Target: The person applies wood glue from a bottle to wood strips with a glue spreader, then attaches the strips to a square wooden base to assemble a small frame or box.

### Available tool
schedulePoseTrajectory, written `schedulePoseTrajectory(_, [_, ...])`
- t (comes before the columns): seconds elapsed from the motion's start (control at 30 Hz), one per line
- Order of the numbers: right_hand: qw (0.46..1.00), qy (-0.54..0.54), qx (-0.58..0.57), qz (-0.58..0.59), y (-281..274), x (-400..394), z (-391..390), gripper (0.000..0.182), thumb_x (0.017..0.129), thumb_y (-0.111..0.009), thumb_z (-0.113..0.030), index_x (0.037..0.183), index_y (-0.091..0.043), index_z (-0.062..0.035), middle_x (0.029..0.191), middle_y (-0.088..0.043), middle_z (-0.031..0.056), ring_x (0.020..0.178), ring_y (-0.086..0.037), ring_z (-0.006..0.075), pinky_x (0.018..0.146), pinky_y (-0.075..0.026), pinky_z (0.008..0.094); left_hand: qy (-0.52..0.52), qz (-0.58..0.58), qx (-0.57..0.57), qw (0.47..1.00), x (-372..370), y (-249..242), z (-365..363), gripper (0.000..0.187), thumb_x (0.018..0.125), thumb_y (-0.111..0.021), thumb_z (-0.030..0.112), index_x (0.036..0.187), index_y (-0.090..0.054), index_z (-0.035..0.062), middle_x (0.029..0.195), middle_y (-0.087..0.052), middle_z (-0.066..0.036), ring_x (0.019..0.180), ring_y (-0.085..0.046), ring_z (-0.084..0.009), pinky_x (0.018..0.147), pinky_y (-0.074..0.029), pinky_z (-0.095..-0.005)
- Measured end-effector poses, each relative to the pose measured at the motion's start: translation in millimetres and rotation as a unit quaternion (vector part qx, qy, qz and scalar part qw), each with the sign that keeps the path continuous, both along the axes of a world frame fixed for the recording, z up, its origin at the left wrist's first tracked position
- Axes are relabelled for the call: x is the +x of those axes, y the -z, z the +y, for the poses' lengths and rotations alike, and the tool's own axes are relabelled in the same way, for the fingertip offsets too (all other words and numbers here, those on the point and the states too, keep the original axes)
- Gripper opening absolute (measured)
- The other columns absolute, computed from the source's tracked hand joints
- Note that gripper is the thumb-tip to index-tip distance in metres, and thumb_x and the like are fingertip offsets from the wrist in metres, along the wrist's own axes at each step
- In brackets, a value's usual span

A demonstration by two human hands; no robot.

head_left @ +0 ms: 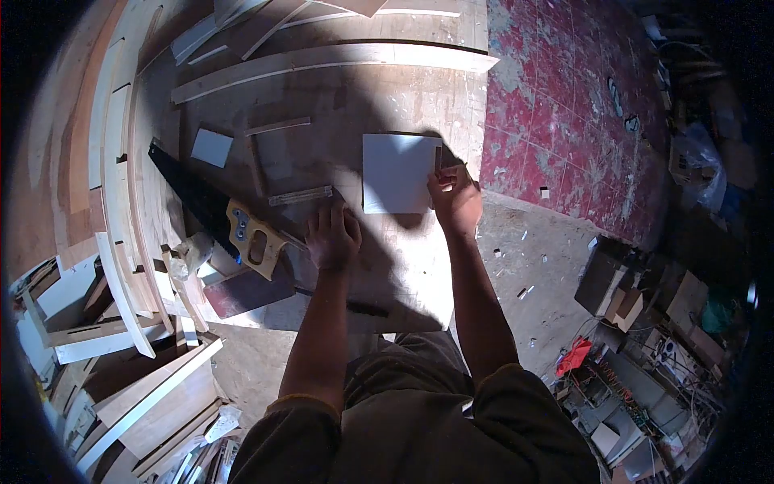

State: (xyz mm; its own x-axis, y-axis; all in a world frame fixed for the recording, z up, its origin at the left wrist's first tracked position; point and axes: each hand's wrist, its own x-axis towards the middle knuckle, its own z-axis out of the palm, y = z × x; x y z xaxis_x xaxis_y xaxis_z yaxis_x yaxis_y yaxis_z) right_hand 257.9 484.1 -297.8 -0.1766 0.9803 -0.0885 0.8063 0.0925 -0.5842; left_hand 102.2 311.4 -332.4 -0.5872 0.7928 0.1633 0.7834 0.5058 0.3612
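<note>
A white square board [398, 174] lies on the wooden worktable [419, 278]. At its right edge, my right hand [456, 200] is closed, with thumb and fingers pinching a thin wood strip [438, 158] that runs along this edge. My left hand [333, 237] rests palm down on the tabletop, fingers apart and holding nothing. Just beyond its fingertips lies a short bundle of pale strips [300, 196]. Left of that hand is a handsaw with a wooden handle [256, 242] and a dark blade [193, 190].
Two thin sticks, one of them a brown stick [278, 126], and a small white piece [212, 148] lie farther back. A long plank [339, 66] crosses the table's far part. Scrap wood [153, 403] is piled at lower left. Red worn flooring [548, 113] lies right of the table.
</note>
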Motion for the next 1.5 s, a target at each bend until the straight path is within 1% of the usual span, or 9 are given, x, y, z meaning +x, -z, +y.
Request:
schedulePoseTrajectory(0.63, [1.000,0.009,-0.015,-0.025,-1.7,-1.0,-1.5,0.028,0.079,-0.075,-0.032,0.090,-0.066,-0.0074,0.083,-0.074,0.0062,0.076,-0.072,0.0231,0.070,-0.055,0.0351,0.013,0.019,0.016,1.000,-1.4,-3.3,1.5,0.019,0.083,-0.059,0.016,0.100,-0.062,0.0101,0.102,-0.063,-0.011,0.092,-0.060,-0.0331,0.075,-0.053,-0.0462])
schedulePoseTrajectory(0.87, [0.999,0.013,0.005,-0.045,5.9,-1.0,-2.4,0.028,0.078,-0.076,-0.031,0.089,-0.066,-0.0077,0.082,-0.074,0.0061,0.076,-0.072,0.0221,0.069,-0.055,0.0345,0.006,0.007,0.011,1.000,-0.8,-7.0,1.8,0.017,0.083,-0.059,0.016,0.099,-0.062,0.0108,0.095,-0.061,-0.009,0.089,-0.059,-0.0326,0.073,-0.052,-0.0474])
schedulePoseTrajectory(0.97, [0.999,0.023,-0.025,0.034,-5.3,-3.1,-3.7,0.031,0.077,-0.077,-0.032,0.094,-0.065,-0.0102,0.080,-0.071,0.0082,0.078,-0.068,0.0303,0.076,-0.052,0.0402,0.014,0.005,0.018,1.000,0.2,-2.1,1.0,0.015,0.083,-0.059,0.017,0.097,-0.062,0.0111,0.093,-0.060,-0.009,0.088,-0.059,-0.0329,0.072,-0.052,-0.0477])
schedulePoseTrajectory(1.03, [0.986,0.053,0.145,0.065,-25.1,-7.7,-7.5,0.040,0.080,-0.077,-0.035,0.104,-0.062,-0.0071,0.085,-0.066,0.0111,0.081,-0.064,0.0294,0.076,-0.050,0.0397,0.015,0.025,0.027,0.999,-1.0,-0.7,2.3,0.014,0.083,-0.060,0.017,0.096,-0.062,0.0112,0.092,-0.060,-0.009,0.088,-0.059,-0.0332,0.071,-0.052,-0.0476])
schedulePoseTrajectory(1.07, [0.986,0.083,0.069,0.126,-22.8,0.0,-9.2,0.045,0.083,-0.076,-0.038,0.108,-0.059,-0.0037,0.089,-0.062,0.0128,0.082,-0.059,0.0274,0.073,-0.048,0.0390,0.009,0.028,0.013,0.999,0.4,-1.0,2.4,0.014,0.083,-0.061,0.017,0.096,-0.062,0.0112,0.092,-0.060,-0.010,0.089,-0.059,-0.0334,0.071,-0.052,-0.0474])
schedulePoseTrajectory(1.2, [0.976,0.129,0.046,0.169,-34.0,23.4,-23.8,0.039,0.088,-0.073,-0.030,0.111,-0.059,-0.0026,0.085,-0.058,0.0095,0.078,-0.055,0.0198,0.070,-0.046,0.0325,0.058,-0.006,0.034,0.998,-4.4,11.3,-6.5,0.015,0.083,-0.063,0.018,0.096,-0.062,0.0111,0.091,-0.059,-0.011,0.088,-0.059,-0.0349,0.071,-0.052,-0.0478])
schedulePoseTrajectory(1.27, [0.980,0.125,0.030,0.152,-41.2,39.0,-38.9,0.032,0.090,-0.070,-0.026,0.111,-0.059,-0.0035,0.081,-0.058,0.0069,0.070,-0.049,0.0139,0.064,-0.043,0.0276,0.051,0.006,0.027,0.998,-13.2,-11.0,-1.5,0.017,0.082,-0.063,0.018,0.098,-0.063,0.0111,0.093,-0.059,-0.011,0.091,-0.058,-0.0352,0.075,-0.051,-0.0489])
schedulePoseTrajectory(1.4, [0.982,0.105,0.000,0.157,-31.5,86.5,-68.9,0.030,0.092,-0.068,-0.026,0.108,-0.060,-0.0028,0.076,-0.059,0.0074,0.065,-0.049,0.0126,0.060,-0.042,0.0288,0.008,0.087,-0.014,0.996,-49.8,-51.6,10.2,0.028,0.081,-0.065,0.018,0.108,-0.063,0.0124,0.105,-0.059,-0.011,0.104,-0.052,-0.0361,0.087,-0.045,-0.0506])
schedulePoseTrajectory(1.5, [0.979,0.120,-0.037,0.162,-34.4,113.1,-89.1,0.029,0.094,-0.066,-0.025,0.108,-0.059,-0.0012,0.076,-0.057,0.0055,0.066,-0.049,0.0118,0.062,-0.042,0.0275,0.033,0.038,-0.073,0.996,-74.3,-56.5,2.4,0.036,0.081,-0.065,0.019,0.117,-0.062,0.0136,0.114,-0.058,-0.009,0.114,-0.047,-0.0365,0.094,-0.038,-0.0518])
